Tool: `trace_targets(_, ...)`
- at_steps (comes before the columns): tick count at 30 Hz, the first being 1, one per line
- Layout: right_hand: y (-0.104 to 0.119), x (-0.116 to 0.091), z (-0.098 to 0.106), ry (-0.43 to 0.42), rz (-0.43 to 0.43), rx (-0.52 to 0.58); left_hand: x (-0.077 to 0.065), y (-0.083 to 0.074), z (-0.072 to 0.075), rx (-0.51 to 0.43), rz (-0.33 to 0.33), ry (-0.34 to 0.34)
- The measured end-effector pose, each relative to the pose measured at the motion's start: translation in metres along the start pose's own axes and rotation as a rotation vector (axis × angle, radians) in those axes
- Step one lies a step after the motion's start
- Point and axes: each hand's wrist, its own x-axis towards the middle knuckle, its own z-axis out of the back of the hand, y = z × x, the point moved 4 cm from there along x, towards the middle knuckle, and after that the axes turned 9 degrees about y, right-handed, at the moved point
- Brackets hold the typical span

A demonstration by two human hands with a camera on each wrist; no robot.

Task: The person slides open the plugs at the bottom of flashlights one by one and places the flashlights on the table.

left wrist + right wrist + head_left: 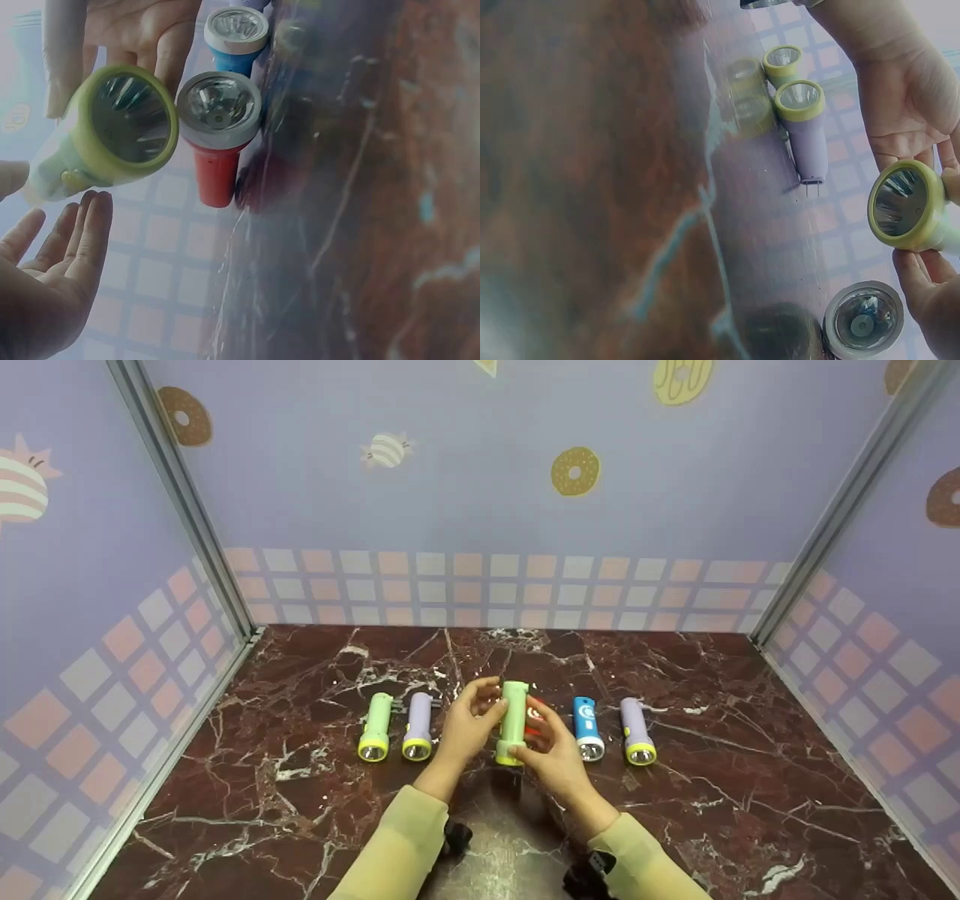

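Both hands hold a light green flashlight with a yellow rim, lens end toward the person. My left hand has its thumb at the flashlight's upper side. The right hand presses its thumb near the lens end, other fingers partly hidden behind the body. In the left wrist view the yellow-rimmed lens faces the camera, between the two hands. Just behind the held one, a red flashlight with a whitish rim stays mostly covered by the right hand in the head view.
To the left lie another green flashlight and a purple flashlight. On the right are a blue flashlight and a second purple flashlight. Patterned walls border the dark red marbled tabletop.
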Motion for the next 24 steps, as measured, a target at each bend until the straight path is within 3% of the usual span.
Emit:
trace_targets(9, 0.0015, -0.0004, -0.0045, 0.056, 0.037, -0.057, 0.0005, -0.0020, 0.0034, 0.061, 0.013, 0.060)
trace_targets(15, 0.0012, -0.0009, -0.0054, 0.067, 0.058, -0.061, 0.0003, -0.0006, 0.0039, 0.071, 0.037, 0.057)
trace_targets(24, 0.0006, 0.0002, -0.0059, 0.075, 0.067, -0.045, 0.0003, -0.0004, 0.0043, 0.062, 0.016, 0.062)
